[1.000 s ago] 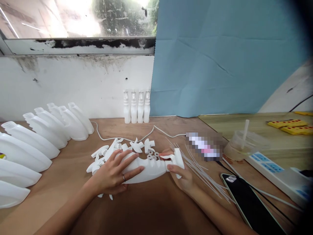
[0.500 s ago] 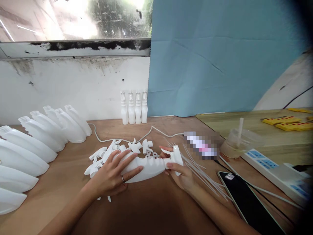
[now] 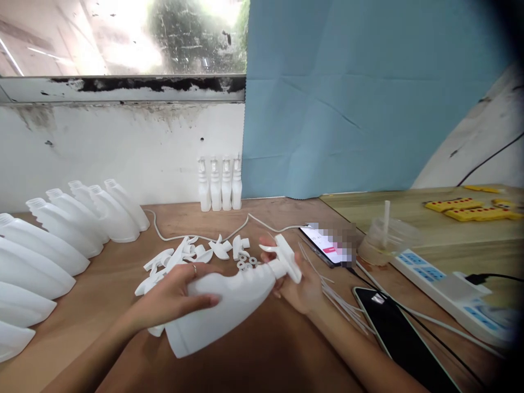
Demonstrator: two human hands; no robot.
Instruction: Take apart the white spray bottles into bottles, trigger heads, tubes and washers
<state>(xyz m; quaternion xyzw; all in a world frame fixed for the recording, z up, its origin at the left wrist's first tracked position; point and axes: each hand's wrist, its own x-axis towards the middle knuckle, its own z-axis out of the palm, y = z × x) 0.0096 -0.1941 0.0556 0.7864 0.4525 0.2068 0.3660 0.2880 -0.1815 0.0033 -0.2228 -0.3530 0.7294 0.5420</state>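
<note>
I hold a white plastic spray bottle (image 3: pixel 223 308) slantwise above the brown table (image 3: pixel 262 349), its base toward me and its neck pointing away to the right. My left hand (image 3: pixel 176 295) is wrapped round the bottle's body, a ring on one finger. My right hand (image 3: pixel 292 278) is closed on the white trigger spray head (image 3: pixel 286 256) sitting on the bottle's neck. Just behind the bottle lie a heap of loose white trigger parts (image 3: pixel 184 256) and a few small white rings (image 3: pixel 244 263).
Rows of white open-necked bottles (image 3: pixel 61 234) lie at the left. Several assembled spray bottles (image 3: pixel 219 183) stand at the wall. Thin white tubes (image 3: pixel 339 300), two phones (image 3: pixel 393 333), a cup with straw (image 3: pixel 385 234), a power strip (image 3: pixel 446 289) and cables fill the right side.
The bottle has been lifted off the table and tilted, its base swinging toward me. Both hands kept hold of it; the right hand rose with the spray head. The view shifted slightly rightward.
</note>
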